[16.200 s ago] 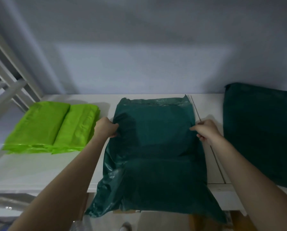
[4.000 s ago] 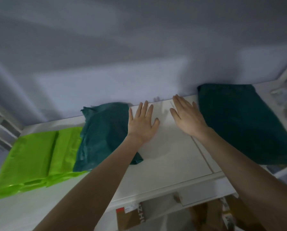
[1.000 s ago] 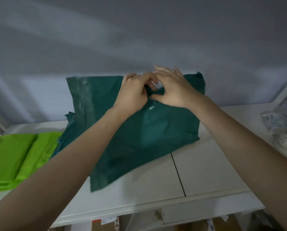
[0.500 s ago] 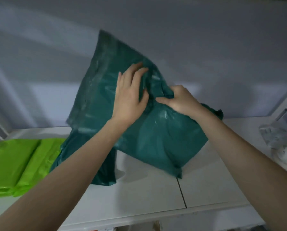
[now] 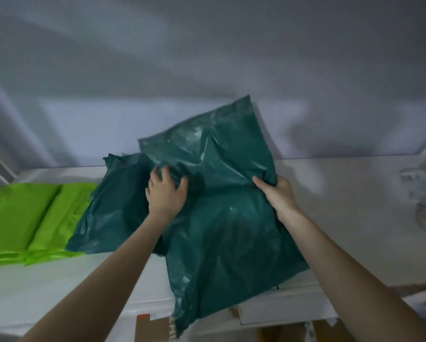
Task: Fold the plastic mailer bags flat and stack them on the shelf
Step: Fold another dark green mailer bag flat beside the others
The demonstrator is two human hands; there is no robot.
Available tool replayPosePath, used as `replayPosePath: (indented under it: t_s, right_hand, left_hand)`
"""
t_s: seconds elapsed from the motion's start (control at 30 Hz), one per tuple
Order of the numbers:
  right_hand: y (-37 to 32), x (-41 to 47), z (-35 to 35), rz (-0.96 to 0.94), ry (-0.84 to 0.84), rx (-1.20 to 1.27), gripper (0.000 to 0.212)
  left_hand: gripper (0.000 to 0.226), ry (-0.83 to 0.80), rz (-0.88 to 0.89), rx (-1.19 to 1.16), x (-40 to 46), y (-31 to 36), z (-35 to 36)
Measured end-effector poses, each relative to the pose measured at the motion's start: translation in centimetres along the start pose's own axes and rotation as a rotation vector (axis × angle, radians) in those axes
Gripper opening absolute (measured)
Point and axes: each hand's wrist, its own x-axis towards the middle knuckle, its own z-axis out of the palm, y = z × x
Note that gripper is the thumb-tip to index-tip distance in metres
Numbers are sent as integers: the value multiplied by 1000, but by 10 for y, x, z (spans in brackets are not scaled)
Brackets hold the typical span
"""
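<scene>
Writing showed only on a cardboard box (image 5: 152,327) under the shelf's (image 5: 355,218) front edge, too cut off to read. Dark green mailer (image 5: 222,218) lay across the shelf's middle, its lower end hanging over the front edge and its upper part raised toward the wall. Left hand (image 5: 166,193) gripped its crumpled left side, fingers curled into the plastic. Right hand (image 5: 278,193) pinched its right edge, thumb on top and fingers beneath. Another dark green mailer (image 5: 115,208) lay left of it, overlapping folded lime mailers (image 5: 31,218) at the shelf's left end.
</scene>
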Motion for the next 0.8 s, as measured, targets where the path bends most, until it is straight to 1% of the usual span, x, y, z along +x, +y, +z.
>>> replayPosePath:
  t_s: [0.03, 0.13, 0.23, 0.3, 0.37, 0.43, 0.5, 0.57, 0.63, 0.73, 0.8]
  right_hand:
    - [14, 2, -2, 24, 38, -24, 30]
    - [37, 10, -10, 65, 165, -97, 30]
    - [48, 18, -17, 76, 263, -118, 34]
    - [50, 22, -19, 87, 271, -101, 37]
    - [50, 26, -20, 121, 206, -53, 37]
    - [46, 27, -22, 161, 95, -39, 39]
    - [47, 29, -30, 159, -9, -186, 46]
    - [48, 26, -41, 129, -71, -426, 51]
    - [52, 22, -54, 129, -117, -581, 49]
    - [63, 17, -71, 145, -169, -656, 37]
    - [69, 17, -79, 84, -107, -687, 38]
  left_hand:
    - [54, -1, 58, 32, -6, -4, 8]
    - [46, -88, 166, 109, -20, -5, 26]
    - [48, -179, 237, 211, -29, 0, 40]
    - [52, -242, 259, 231, -32, 6, 49]
    - [59, -323, 256, 269, -34, 10, 58]
    - [67, -399, 229, 335, -34, 10, 67]
    - [69, -433, 217, 412, -35, 6, 78]
    - [69, -412, 222, 477, -35, 3, 85]
    - [68, -383, 221, 503, -34, 2, 91]
    - [67, -356, 211, 513, -31, 5, 96]
    - [67, -340, 214, 507, -28, 10, 101]
